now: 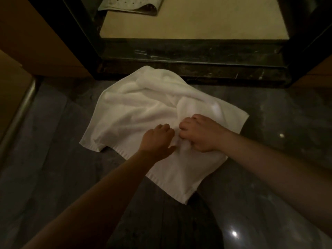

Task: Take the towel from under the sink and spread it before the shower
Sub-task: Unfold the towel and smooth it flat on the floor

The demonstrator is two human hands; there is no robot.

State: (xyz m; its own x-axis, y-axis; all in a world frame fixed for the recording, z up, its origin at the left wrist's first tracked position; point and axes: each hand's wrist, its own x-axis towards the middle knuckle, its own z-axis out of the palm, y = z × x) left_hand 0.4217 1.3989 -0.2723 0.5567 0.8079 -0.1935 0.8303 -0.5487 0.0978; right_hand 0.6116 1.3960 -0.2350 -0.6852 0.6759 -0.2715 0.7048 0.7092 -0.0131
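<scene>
A white towel (136,112) lies rumpled on the dark stone floor, its far edge touching the black marble shower threshold (188,56). It is partly unfolded, with folds bunched at the far side and a flap doubled over near the middle. My left hand (156,139) rests on the towel near its front edge, fingers curled down onto the cloth. Just to the right, my right hand (199,133) is closed around a pinch of the towel. Both forearms reach in from the bottom of the view.
Beyond the threshold lies the pale shower floor (194,22) with a perforated mat (131,5) folded at the back. Dark door frames (84,33) stand on both sides. A wooden panel with a metal rail (19,112) runs along the left. The glossy floor (269,177) spreads around the towel.
</scene>
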